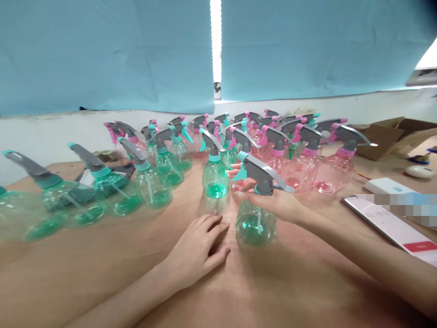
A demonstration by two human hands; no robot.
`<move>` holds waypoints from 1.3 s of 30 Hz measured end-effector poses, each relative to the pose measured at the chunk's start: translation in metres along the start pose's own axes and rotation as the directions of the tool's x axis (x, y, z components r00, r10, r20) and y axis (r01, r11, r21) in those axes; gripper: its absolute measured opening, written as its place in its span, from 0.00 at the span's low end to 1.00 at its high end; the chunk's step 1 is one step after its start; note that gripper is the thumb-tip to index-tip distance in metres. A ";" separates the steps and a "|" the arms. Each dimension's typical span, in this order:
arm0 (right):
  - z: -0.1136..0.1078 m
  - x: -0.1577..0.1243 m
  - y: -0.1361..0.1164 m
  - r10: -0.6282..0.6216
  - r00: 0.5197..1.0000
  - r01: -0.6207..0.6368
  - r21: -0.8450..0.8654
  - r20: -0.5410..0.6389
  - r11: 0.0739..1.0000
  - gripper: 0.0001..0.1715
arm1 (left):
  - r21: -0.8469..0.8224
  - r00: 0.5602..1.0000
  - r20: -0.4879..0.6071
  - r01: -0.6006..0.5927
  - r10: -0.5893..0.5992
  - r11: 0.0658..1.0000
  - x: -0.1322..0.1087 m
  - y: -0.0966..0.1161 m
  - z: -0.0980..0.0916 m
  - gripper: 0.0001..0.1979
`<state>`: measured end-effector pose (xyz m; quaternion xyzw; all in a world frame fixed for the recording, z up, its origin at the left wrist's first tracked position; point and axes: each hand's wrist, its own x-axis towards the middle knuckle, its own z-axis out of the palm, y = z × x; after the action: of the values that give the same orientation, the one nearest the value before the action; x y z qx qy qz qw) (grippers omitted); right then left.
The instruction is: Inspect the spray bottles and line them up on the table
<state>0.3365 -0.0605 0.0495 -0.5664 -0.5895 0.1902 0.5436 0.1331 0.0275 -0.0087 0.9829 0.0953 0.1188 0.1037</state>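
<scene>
Your right hand (pixel 278 205) curls round the neck of a green spray bottle (pixel 256 228), left of the phone (pixel 389 228). Your left hand (pixel 200 246) rests on the table (pixel 102 278), fingers loosely parted, farther left of the phone. Pink bottles (pixel 333 175) stand beyond it.

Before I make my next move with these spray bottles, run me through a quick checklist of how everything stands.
1. Left hand free: ok, palm down, holding nothing.
2. Right hand at the nearest green bottle: ok, it is at the neck.
3. Right-hand grip firm: cannot tell, the sprayer head hides part of it.
4. That bottle upright: ok.
5. Space just beyond it clear: not ok, another green bottle and pink bottles stand there.
6. Phone apart from that bottle: ok, off to the right.
</scene>
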 end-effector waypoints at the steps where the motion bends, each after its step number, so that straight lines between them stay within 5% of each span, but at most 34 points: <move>1: 0.000 0.000 0.000 -0.002 1.000 0.002 0.003 0.000 1.000 0.06 | 0.000 1.000 0.000 0.001 -0.001 1.000 0.000 0.000 0.000 0.21; 7: 0.000 0.000 0.002 -0.008 1.000 0.009 -0.035 0.011 0.999 0.06 | -0.009 1.000 0.001 0.007 -0.007 1.000 0.000 -0.001 0.000 0.21; 14: 0.002 0.003 0.006 -0.139 0.990 0.139 -0.051 0.000 0.989 0.25 | -0.015 1.000 -0.004 0.010 -0.010 1.000 0.000 0.000 0.000 0.20; 29: -0.005 -0.001 -0.001 0.000 0.998 -0.002 0.016 0.066 1.000 0.29 | -0.016 1.000 0.012 0.016 -0.015 1.000 0.000 0.000 0.000 0.20; 39: -0.003 -0.002 -0.007 0.012 1.000 -0.014 0.077 0.028 0.997 0.14 | -0.030 1.000 0.007 0.016 -0.015 0.999 0.000 0.001 -0.001 0.20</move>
<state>0.3351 -0.0651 0.0555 -0.5461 -0.5854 0.2241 0.5558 0.1325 0.0267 -0.0073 0.9808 0.1008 0.1161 0.1195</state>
